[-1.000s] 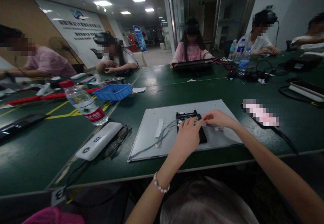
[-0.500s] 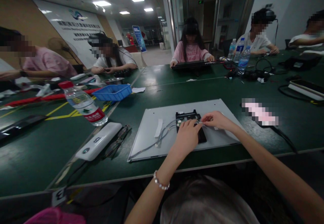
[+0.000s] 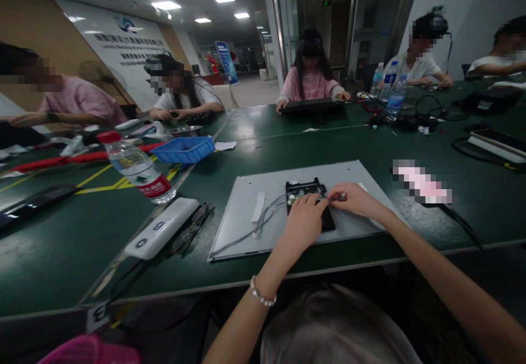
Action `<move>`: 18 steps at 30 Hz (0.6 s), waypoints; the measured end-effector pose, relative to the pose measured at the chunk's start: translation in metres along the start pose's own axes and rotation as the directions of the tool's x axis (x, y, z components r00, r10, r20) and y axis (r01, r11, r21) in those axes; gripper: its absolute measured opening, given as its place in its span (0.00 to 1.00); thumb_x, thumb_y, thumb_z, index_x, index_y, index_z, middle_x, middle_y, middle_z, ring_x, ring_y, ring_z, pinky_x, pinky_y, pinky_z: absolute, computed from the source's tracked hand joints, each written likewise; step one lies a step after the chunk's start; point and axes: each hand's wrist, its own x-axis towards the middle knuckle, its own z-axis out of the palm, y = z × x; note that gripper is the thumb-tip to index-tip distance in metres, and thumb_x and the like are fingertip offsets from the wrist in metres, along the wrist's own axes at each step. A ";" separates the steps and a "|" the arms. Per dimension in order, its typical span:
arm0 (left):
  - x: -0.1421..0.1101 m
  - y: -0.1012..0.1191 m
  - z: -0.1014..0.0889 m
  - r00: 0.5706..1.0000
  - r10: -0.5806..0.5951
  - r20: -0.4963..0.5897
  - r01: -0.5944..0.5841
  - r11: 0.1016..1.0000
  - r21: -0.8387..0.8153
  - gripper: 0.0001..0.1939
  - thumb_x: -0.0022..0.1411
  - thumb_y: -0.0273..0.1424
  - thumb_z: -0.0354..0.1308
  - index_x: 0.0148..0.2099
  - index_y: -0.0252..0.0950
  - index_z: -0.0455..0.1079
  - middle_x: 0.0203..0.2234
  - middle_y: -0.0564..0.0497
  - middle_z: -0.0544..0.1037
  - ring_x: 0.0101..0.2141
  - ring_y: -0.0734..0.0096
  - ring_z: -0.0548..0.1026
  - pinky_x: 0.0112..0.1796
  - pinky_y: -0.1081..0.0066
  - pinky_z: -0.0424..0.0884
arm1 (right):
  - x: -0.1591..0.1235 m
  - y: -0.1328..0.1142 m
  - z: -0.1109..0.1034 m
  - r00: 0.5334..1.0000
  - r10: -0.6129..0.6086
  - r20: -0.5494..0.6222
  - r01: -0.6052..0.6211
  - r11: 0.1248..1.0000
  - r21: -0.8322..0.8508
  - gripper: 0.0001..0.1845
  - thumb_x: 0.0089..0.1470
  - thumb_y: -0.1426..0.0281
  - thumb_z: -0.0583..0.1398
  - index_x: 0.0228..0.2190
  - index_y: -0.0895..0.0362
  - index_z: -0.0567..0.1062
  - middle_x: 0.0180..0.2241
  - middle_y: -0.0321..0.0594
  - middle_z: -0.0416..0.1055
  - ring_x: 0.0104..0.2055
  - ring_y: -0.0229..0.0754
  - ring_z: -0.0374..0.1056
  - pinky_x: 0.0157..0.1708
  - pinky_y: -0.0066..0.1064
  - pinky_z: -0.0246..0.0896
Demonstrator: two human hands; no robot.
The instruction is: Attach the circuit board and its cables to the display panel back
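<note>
In a dim office-like room with lit ceiling panels, a long dark green desk is shared by several people, one of whom, in a pink top, is seated at twelve o'clock. Near its close edge a flat, rectangular, silver-grey panel is laid; on its middle a black frame bearing small circuitry is set, from which thin grey cables are led toward eight o'clock, past a narrow white strip. Relative to the panel, a clear red-capped plastic bottle is placed at ten o'clock and an oblong white device at nine. The frame is partly covered by the left hand, its fingers bent close together; whether anything is pinched cannot be told. Over the last second the right hand has been lowered slightly, so that a printed label on the panel is now hidden. Its fingertips are curled at the frame's three o'clock edge; any grip is too small to make out. Since the left hand has hardly been shifted, the same spot is apparently still being worked on.
</note>
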 end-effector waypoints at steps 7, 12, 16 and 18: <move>0.002 0.001 -0.002 1.000 -0.016 0.015 0.016 0.999 -0.030 0.21 0.63 0.23 0.47 0.57 0.38 0.64 0.53 0.46 0.69 0.53 0.59 0.68 0.53 0.60 0.62 | -0.001 0.005 0.001 0.999 -0.044 -0.002 0.044 0.999 -0.015 0.07 0.51 0.71 0.60 0.31 0.57 0.79 0.33 0.41 0.74 0.34 0.39 0.69 0.35 0.30 0.64; -0.003 -0.009 -0.026 0.999 -0.047 -0.012 0.046 0.994 -0.096 0.24 0.62 0.23 0.47 0.60 0.38 0.60 0.55 0.46 0.68 0.55 0.62 0.66 0.55 0.62 0.61 | -0.003 0.002 -0.002 0.999 -0.039 -0.037 0.039 0.999 0.013 0.09 0.53 0.70 0.58 0.33 0.57 0.79 0.36 0.42 0.75 0.37 0.41 0.70 0.36 0.31 0.65; -0.006 -0.048 -0.051 0.987 -0.154 -0.044 0.148 0.983 -0.110 0.21 0.63 0.25 0.47 0.58 0.35 0.64 0.50 0.44 0.72 0.51 0.62 0.69 0.53 0.63 0.64 | -0.003 0.000 -0.007 0.997 -0.010 -0.078 0.011 1.000 0.015 0.11 0.54 0.68 0.57 0.34 0.56 0.79 0.37 0.41 0.76 0.38 0.41 0.70 0.35 0.31 0.65; -0.008 -0.078 -0.057 0.973 -0.226 -0.047 0.221 0.971 -0.093 0.19 0.62 0.26 0.49 0.55 0.33 0.67 0.47 0.43 0.73 0.49 0.59 0.70 0.53 0.62 0.64 | -0.003 -0.001 -0.009 0.994 0.005 -0.106 -0.005 1.000 0.008 0.11 0.54 0.68 0.57 0.34 0.56 0.79 0.37 0.42 0.76 0.38 0.41 0.70 0.35 0.32 0.65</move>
